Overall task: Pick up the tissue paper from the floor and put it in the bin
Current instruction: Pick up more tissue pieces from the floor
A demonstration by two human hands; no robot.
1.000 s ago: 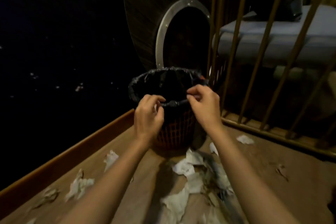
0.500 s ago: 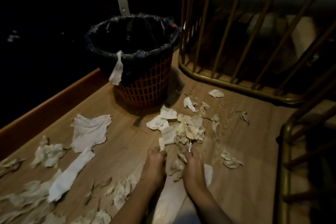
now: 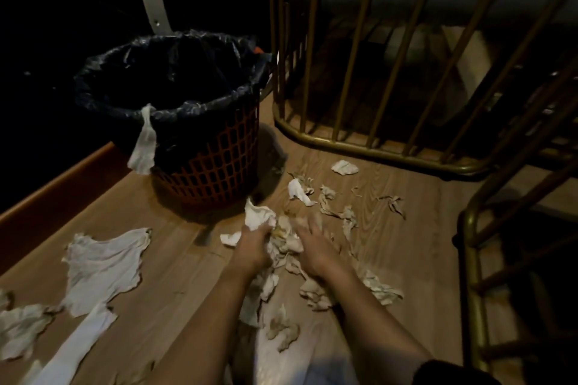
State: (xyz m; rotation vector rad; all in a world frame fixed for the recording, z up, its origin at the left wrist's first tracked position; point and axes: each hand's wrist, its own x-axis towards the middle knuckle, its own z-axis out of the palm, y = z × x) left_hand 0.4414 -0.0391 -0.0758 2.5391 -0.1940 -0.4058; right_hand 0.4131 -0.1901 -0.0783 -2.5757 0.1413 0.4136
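Torn tissue paper lies scattered over the wooden floor [image 3: 175, 275]. My left hand [image 3: 254, 244] grips a crumpled white wad of tissue [image 3: 259, 216] just in front of the bin. My right hand [image 3: 312, 244] lies with fingers spread on a heap of tissue scraps [image 3: 286, 242] between the two hands. The bin [image 3: 212, 166] is an orange lattice basket with a black liner, standing upper left of my hands. A strip of tissue [image 3: 144, 141] hangs over its near rim.
A large flat tissue sheet [image 3: 103, 262] and more crumpled pieces [image 3: 22, 328] lie at the left. Small scraps [image 3: 344, 167] sit near a brass railing [image 3: 375, 147] at the right. A wooden skirting edge [image 3: 62, 181] borders the floor on the left, dark beyond.
My view dropped from the bin rim to the floor. Both hands left the liner and came down onto the tissue heap; the left hand has closed on a wad.
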